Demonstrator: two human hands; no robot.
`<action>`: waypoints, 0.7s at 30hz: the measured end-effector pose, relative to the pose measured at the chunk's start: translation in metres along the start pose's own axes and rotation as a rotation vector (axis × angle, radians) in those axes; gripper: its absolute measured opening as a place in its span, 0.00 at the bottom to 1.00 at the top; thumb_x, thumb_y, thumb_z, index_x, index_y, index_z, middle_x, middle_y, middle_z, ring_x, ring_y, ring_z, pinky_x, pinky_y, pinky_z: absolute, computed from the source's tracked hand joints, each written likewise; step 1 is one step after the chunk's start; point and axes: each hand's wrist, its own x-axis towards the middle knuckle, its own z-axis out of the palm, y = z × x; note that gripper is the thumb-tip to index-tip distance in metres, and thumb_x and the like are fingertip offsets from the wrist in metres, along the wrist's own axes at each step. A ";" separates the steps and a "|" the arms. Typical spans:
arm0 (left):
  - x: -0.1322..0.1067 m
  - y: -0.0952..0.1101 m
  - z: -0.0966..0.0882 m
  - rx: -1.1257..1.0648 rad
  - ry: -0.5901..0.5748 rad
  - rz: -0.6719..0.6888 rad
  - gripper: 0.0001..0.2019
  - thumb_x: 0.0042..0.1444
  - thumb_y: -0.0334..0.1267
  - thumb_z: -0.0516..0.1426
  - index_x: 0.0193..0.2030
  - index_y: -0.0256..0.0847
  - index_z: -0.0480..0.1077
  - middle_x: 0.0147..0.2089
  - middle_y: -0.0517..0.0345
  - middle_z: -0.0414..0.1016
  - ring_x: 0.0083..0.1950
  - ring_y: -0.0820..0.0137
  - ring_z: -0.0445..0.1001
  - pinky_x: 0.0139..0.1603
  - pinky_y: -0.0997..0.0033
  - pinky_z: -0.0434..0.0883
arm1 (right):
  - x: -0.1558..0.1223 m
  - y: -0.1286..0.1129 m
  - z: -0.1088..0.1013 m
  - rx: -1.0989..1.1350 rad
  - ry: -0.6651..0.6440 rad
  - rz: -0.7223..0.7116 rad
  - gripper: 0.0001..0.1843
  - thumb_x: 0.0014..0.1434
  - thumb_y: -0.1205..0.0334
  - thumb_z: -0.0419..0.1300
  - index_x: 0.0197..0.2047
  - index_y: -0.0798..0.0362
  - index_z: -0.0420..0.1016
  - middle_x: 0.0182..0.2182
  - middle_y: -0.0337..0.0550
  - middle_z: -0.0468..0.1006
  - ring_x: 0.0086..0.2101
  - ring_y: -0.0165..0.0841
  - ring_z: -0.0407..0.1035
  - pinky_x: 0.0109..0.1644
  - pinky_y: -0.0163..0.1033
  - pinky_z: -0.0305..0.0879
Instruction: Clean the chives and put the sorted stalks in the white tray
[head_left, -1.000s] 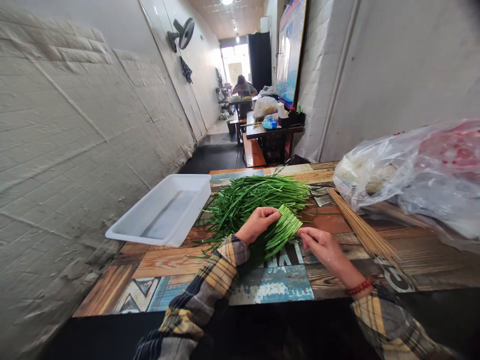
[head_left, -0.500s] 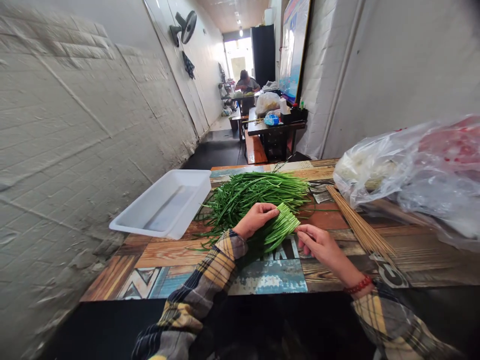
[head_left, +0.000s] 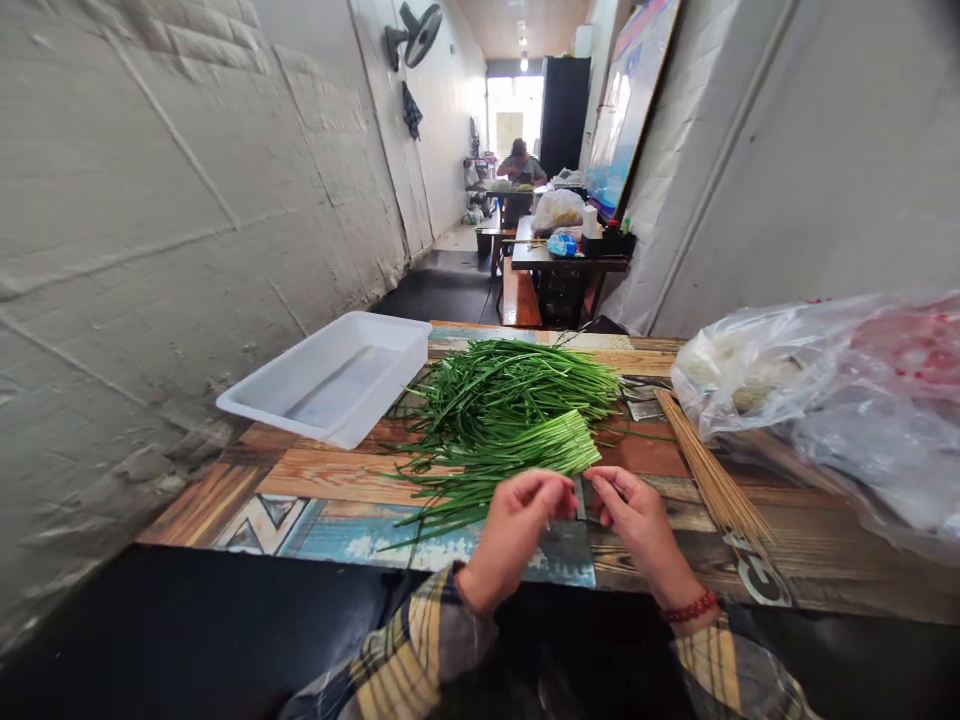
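Note:
My left hand point(head_left: 516, 528) and my right hand point(head_left: 636, 518) hover close together over the near edge of the patterned wooden table point(head_left: 330, 480). Both have their fingers curled into a pinch, fingertips almost meeting; what they pinch, if anything, is too small to make out. Just beyond them lies an evened bundle of green chives point(head_left: 529, 455) with its cut ends to the right, touched by neither hand. A larger loose pile of chives point(head_left: 514, 385) lies behind it.
A white plastic tub point(head_left: 337, 375) stands at the left by the wall. Bamboo skewers point(head_left: 705, 465) lie to the right, beside clear plastic bags point(head_left: 825, 390). Further down the room are another table point(head_left: 562, 258) and a seated person point(head_left: 521, 165).
My left hand has let go of the chive bundle and drawn back toward me. Both hands now meet in front of the bundle. The camera has tilted and shifted.

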 end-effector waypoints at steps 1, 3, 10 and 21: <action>-0.011 -0.012 0.006 -0.097 -0.024 -0.099 0.14 0.53 0.45 0.60 0.36 0.34 0.76 0.30 0.52 0.75 0.31 0.71 0.70 0.35 0.72 0.66 | -0.001 0.001 0.001 0.019 0.008 0.004 0.23 0.55 0.43 0.59 0.40 0.56 0.74 0.21 0.36 0.70 0.17 0.26 0.61 0.19 0.32 0.53; -0.022 -0.034 0.020 -0.310 0.010 -0.221 0.15 0.50 0.45 0.62 0.40 0.35 0.76 0.37 0.50 0.76 0.36 0.70 0.71 0.36 0.72 0.66 | -0.004 0.002 0.002 0.044 0.024 0.008 0.23 0.54 0.43 0.59 0.41 0.55 0.73 0.21 0.37 0.69 0.18 0.27 0.60 0.18 0.32 0.53; 0.014 -0.060 0.054 -0.803 -0.020 -0.268 0.16 0.43 0.45 0.67 0.33 0.36 0.71 0.24 0.64 0.65 0.23 0.80 0.61 0.25 0.76 0.57 | -0.010 0.002 -0.001 0.072 0.010 0.040 0.19 0.53 0.45 0.62 0.38 0.52 0.73 0.22 0.38 0.72 0.19 0.29 0.63 0.19 0.33 0.58; 0.039 -0.072 0.050 -0.963 0.003 -0.401 0.17 0.42 0.47 0.66 0.28 0.36 0.68 0.19 0.66 0.62 0.18 0.79 0.58 0.21 0.74 0.52 | -0.006 0.019 -0.004 -0.222 0.006 -0.113 0.21 0.58 0.42 0.53 0.38 0.52 0.72 0.25 0.42 0.74 0.25 0.34 0.69 0.27 0.38 0.66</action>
